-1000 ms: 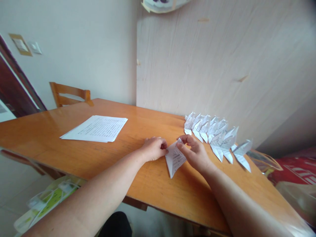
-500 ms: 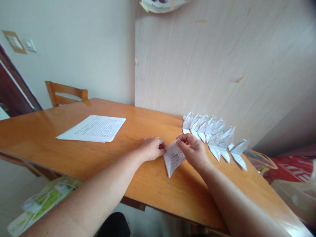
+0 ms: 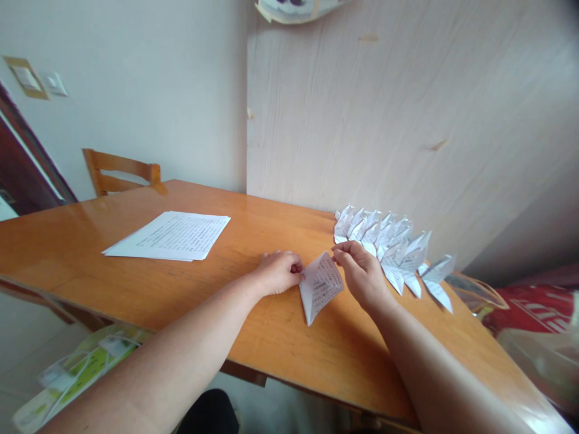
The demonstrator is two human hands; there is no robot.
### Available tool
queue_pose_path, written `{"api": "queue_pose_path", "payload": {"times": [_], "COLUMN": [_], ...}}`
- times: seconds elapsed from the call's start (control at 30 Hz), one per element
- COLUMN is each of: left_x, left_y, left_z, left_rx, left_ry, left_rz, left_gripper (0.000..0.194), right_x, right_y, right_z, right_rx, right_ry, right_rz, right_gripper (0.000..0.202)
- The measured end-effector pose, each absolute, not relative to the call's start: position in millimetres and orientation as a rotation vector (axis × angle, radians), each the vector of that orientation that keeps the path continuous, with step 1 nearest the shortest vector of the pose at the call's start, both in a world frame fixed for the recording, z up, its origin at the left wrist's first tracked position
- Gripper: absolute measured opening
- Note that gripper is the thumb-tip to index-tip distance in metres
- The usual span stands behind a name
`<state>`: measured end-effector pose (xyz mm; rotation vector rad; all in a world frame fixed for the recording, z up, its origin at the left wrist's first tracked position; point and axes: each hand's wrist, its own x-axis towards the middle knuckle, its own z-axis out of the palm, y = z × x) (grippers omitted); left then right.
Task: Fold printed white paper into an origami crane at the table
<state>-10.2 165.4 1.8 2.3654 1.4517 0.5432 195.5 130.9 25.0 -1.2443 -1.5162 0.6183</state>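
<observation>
A folded sheet of printed paper (image 3: 320, 288) stands partly opened on the table, its printed flap curving up toward the right. At its left edge, my left hand (image 3: 281, 271) rests on the tabletop with thumb and fingers closed on the paper. Just right of the paper's top corner is my right hand (image 3: 360, 271), thumb and fingers drawn together. A small gap shows between those fingertips and the flap, and nothing is visible in them.
Several folded paper pieces (image 3: 409, 256) stand in rows at the back right of the wooden table (image 3: 253, 331). A stack of printed sheets (image 3: 174, 235) lies to the left. Behind is a wooden chair (image 3: 122, 172); a red bag (image 3: 534, 307) sits beyond the right edge.
My right hand has moved slightly right, off the paper's top corner, and the printed flap now shows more fully. My left hand stays in place.
</observation>
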Motion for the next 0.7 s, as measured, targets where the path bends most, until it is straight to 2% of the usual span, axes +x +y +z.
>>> {"api": "queue_pose_path", "payload": {"times": [0.2, 0.33, 0.5, 0.7], "left_x": [-10, -10, -10, -9], "left_y": [166, 166, 165, 166], "left_z": [0, -1, -1, -2], "left_rx": [2.383, 2.383, 2.382, 2.395], "left_ry": [1.466, 1.468, 1.477, 1.491], "left_rz": [0.554, 0.568, 0.579, 0.586], "left_gripper": [0.012, 0.011, 0.011, 0.013], "right_x": [226, 241, 240, 237], "right_y": [136, 135, 133, 136], "right_z": [33, 32, 27, 23], "right_rx": [-1.661, -1.799, -1.718, -1.570], "right_ry": [-1.706, -1.976, -2.153, -2.184], "right_rz": [0.686, 0.767, 0.891, 0.953], "right_gripper": [0.029, 0.025, 0.011, 0.011]}}
